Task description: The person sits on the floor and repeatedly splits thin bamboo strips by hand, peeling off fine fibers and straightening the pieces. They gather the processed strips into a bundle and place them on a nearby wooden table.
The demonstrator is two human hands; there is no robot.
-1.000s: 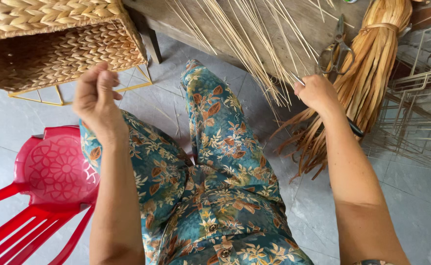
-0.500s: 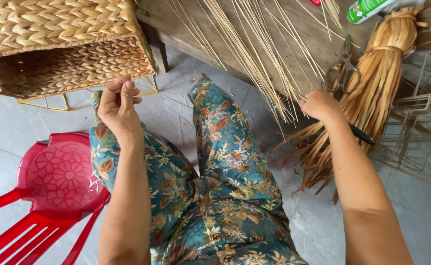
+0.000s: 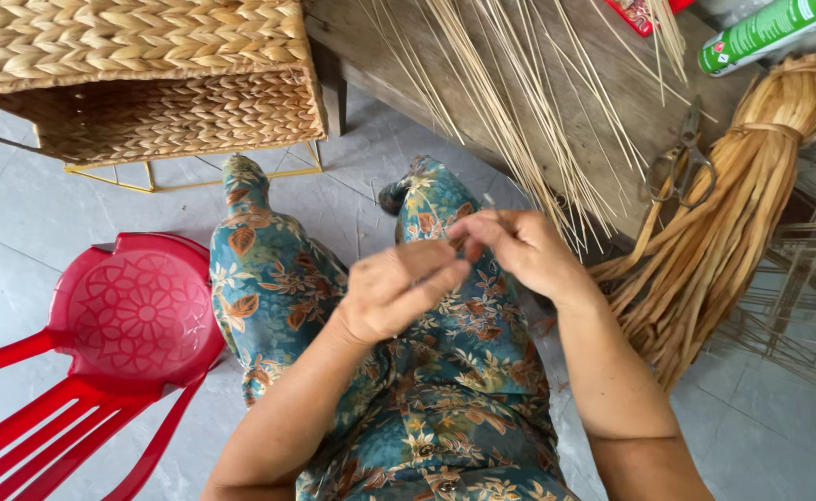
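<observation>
Left hand (image 3: 399,292) and right hand (image 3: 519,250) meet over lap, pinching a thin reed (image 3: 479,215); green tube (image 3: 765,32) on bench (image 3: 612,83), top right.

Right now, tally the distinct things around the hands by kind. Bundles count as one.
Hands: 2, left hand, right hand
Woven basket: 1
Red plastic chair: 1
Scissors: 1
Green can: 1
Bundle of flat tan fibre: 1
Spread of thin pale sticks: 1
Total: 8
</observation>
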